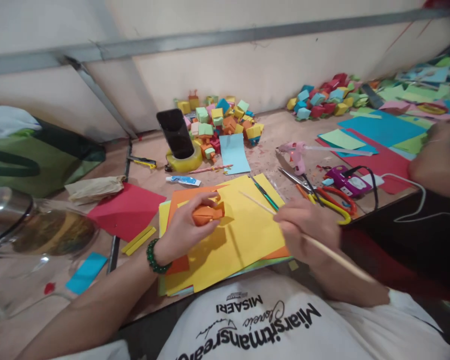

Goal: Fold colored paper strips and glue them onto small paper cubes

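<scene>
Over the yellow paper sheets (243, 235), my left hand (189, 222) has its fingers curled round a small folded orange paper piece (209, 214). A green bead bracelet (156, 256) circles that wrist. My right hand (309, 230) is closed on a thin pale wooden stick (335, 257); its narrow tip points left over the yellow paper, toward the orange piece but apart from it. A green pen (265, 195) lies on the sheets between the two hands.
Beyond the sheets stand a phone (176, 132) on a tape roll and piled paper cubes (206, 125). A pink glue gun (296, 156), scissors (294, 179) and a purple power strip (348, 181) lie right. Another person's arm (440, 160) reaches in; a glass jar (52, 230) lies left.
</scene>
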A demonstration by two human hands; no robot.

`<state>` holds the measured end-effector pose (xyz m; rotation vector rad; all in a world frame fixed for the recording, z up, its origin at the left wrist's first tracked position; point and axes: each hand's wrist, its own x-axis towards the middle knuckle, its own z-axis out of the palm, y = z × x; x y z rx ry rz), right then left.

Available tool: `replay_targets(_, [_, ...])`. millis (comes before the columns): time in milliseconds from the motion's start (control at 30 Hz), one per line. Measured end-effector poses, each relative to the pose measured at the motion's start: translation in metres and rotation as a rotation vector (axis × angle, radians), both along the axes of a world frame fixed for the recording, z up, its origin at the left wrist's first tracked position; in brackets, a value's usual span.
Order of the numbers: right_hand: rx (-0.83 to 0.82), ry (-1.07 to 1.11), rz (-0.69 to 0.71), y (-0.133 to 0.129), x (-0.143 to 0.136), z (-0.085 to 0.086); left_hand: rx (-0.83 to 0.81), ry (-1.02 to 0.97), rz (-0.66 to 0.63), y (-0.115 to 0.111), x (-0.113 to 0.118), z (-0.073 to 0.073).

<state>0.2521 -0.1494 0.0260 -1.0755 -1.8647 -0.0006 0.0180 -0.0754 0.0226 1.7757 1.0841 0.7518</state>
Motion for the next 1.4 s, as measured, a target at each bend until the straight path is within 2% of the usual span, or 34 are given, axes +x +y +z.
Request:
replay_targets(33, [0.034, -0.103, -0.017, 0.006, -0.001, -0.008, -0.060, -0.095, 0.038, 0.003, -0.002, -0.001])
replay_targets(67, [-0.002, -0.223, -0.039, 0.011, -0.003, -0.017, -0.124, -0.183, 0.069, 0.005, -0.003, -0.003])
replay_targets(167, [-0.189, -0.435, -0.102, 0.021, -0.010, -0.036, -0.305, -0.393, 0.104, 0.008, -0.003, -0.010])
replay_targets(233, [-0.238, -0.381, -0.082, 0.020, -0.015, -0.035, -0.380, -0.471, 0.111, 0.007, -0.001, -0.014])
replay_targets(333, [-0.225, -0.128, 0.043, 0.016, -0.025, -0.021, -0.428, -0.522, 0.084, 0.003, 0.005, -0.015])
replay_targets(433, [-0.183, 0.056, 0.125, 0.020, -0.037, -0.015, -0.423, -0.549, 0.037, -0.001, 0.009, -0.017])
replay_targets(567, [-0.120, 0.159, 0.128, 0.028, -0.049, -0.023, -0.395, -0.567, 0.024, -0.003, 0.010, -0.022])
replay_targets(800, [-0.007, 0.131, 0.106, 0.023, -0.059, -0.026, -0.156, -0.453, 0.184, -0.007, 0.011, -0.021])
replay_targets(1167, [-0.222, 0.308, 0.114, 0.028, -0.062, -0.029, -0.144, -0.478, 0.147, -0.010, 0.009, -0.021])
replay_targets(1300, [-0.225, 0.350, 0.120, 0.030, -0.065, -0.031, -0.077, -0.431, 0.170, -0.009, 0.009, -0.024])
replay_targets(1400, [-0.216, 0.332, 0.114, 0.030, -0.065, -0.031, -0.089, -0.443, 0.165, -0.010, 0.009, -0.024])
